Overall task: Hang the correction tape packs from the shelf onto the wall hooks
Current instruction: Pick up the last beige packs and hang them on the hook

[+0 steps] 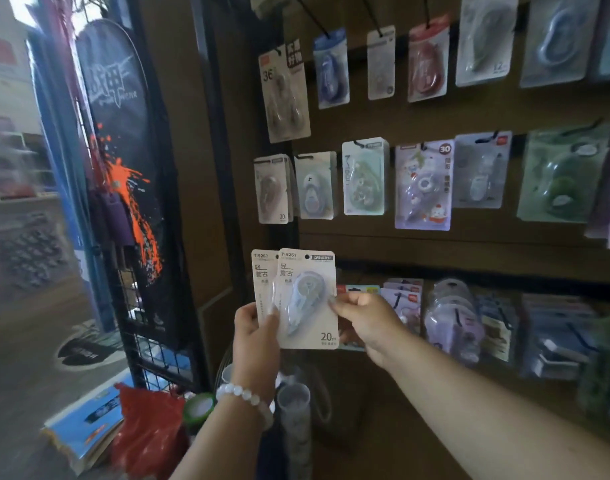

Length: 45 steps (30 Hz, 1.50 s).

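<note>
Two beige correction tape packs marked 20m stand upright and fanned in front of me. The front pack (308, 299) overlaps the rear pack (261, 278). My left hand (257, 336) grips both from the lower left, thumb on the front card. My right hand (364, 320) pinches the front pack's right edge. Above them, a brown wall panel carries black hooks with hanging packs, such as a beige pack (272, 188) at the left of the middle row. The shelf (470, 268) to the right holds several more packs (452, 323).
A black wire rack (147, 341) with a black-and-orange racket bag (123, 161) stands to the left. On the floor below lie a red plastic bag (147, 431), blue booklets (85, 424) and clear tubes (293, 410). More packs fill the upper rows (425, 60).
</note>
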### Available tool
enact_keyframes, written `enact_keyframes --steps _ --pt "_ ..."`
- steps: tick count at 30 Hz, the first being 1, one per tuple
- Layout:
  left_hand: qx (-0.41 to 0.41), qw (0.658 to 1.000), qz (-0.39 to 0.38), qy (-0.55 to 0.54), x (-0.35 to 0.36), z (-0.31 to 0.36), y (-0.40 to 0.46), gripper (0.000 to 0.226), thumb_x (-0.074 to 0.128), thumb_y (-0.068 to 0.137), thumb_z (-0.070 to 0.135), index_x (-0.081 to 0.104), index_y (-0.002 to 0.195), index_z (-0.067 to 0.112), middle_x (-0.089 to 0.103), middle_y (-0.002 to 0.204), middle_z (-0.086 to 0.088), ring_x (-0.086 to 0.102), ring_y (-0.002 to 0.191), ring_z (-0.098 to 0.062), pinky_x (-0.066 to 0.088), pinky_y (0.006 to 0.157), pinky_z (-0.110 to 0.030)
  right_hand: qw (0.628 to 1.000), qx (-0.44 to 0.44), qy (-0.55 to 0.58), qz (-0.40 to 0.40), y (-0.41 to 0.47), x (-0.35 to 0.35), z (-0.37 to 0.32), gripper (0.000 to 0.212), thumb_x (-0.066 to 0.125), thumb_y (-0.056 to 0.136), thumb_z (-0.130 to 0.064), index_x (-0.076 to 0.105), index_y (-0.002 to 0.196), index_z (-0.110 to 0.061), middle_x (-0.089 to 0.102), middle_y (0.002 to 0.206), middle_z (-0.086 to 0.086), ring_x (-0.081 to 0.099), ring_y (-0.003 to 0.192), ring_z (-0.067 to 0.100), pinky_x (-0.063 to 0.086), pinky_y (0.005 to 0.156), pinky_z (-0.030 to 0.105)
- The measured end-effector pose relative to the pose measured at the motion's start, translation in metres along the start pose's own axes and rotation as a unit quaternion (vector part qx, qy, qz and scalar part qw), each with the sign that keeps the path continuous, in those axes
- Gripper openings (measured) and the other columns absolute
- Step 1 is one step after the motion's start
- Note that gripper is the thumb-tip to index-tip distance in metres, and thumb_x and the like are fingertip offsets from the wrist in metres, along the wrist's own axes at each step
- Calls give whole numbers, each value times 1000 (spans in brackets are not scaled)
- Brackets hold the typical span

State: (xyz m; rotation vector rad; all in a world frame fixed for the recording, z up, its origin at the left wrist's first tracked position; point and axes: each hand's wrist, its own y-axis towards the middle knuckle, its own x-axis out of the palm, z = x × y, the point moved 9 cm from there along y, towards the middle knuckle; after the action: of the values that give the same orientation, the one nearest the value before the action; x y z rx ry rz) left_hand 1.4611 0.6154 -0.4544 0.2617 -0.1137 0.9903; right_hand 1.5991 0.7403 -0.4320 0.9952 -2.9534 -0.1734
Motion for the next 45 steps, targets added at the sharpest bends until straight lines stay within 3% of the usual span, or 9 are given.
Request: enact_keyframes --steps 4,7,13,18,25,29,34,41,45 --pt "27 999 20 -6 -10 29 26 5 54 99 23 53 104 23 67 105 -7 71 92 -26 61 78 -49 998 -50 -32 8 21 14 -44 19 59 94 -19 64 88 -1 69 81 15 60 56 22 42 37 18" --pt "41 997 63 6 -28 44 46 6 53 98 18 54 102 23 67 103 -8 70 90 -28 59 82 -52 994 -94 -46 38 45 22 -75 19 63 90 -24 66 77 -10 72 80 11 66 62 32 52 56 32" --pt "74 991 112 11 -63 51 78 10 51 100 15 53 109 15 65 96 -6 64 78 -18 49 58 -28 981 -147 -104 72 95 49 -127 17 62 91 -25 65 77 -15 70 89 12 60 52 22 47 49 24" --pt "67 990 120 13 -78 39 98 10 49 101 18 53 110 16 66 100 -9 67 86 -24 53 64 -33 971 -154 -155 97 130 72 -155 20 60 92 -30 66 99 -12 66 87 4 62 53 15 52 53 20" --pt "54 991 119 5 -90 24 117 11 49 101 19 52 111 17 65 101 -7 67 86 -22 51 61 -30 962 -122 -194 146 162 85 -163 12 62 91 -25 65 94 -14 61 70 2 68 59 21 56 57 29" --pt "55 992 116 4 -91 23 121 12 49 101 20 53 113 16 66 101 -7 67 85 -21 50 60 -29 963 -120 -185 154 169 86 -153 14 61 92 -19 66 102 -11 53 67 -5 62 49 17 42 36 19" --pt "60 992 112 5 -87 24 122 13 48 102 22 53 113 16 66 101 -6 68 86 -22 53 62 -32 951 -109 -206 205 184 82 -155 18 57 93 -17 65 106 -8 60 72 2 71 75 26 57 65 32" --pt "57 993 99 -7 -79 25 119 11 49 102 22 53 112 18 66 103 -5 69 88 -23 57 66 -35 924 -65 -311 215 220 73 -153 23 59 91 -15 61 110 -2 66 104 12 67 93 30 54 63 28" --pt "53 994 97 -15 -77 28 121 11 48 102 23 53 111 18 65 102 -4 68 88 -22 59 68 -37 888 -77 -399 217 204 76 -141 38 58 90 -35 59 116 -7 64 112 11 61 105 28 53 86 38"
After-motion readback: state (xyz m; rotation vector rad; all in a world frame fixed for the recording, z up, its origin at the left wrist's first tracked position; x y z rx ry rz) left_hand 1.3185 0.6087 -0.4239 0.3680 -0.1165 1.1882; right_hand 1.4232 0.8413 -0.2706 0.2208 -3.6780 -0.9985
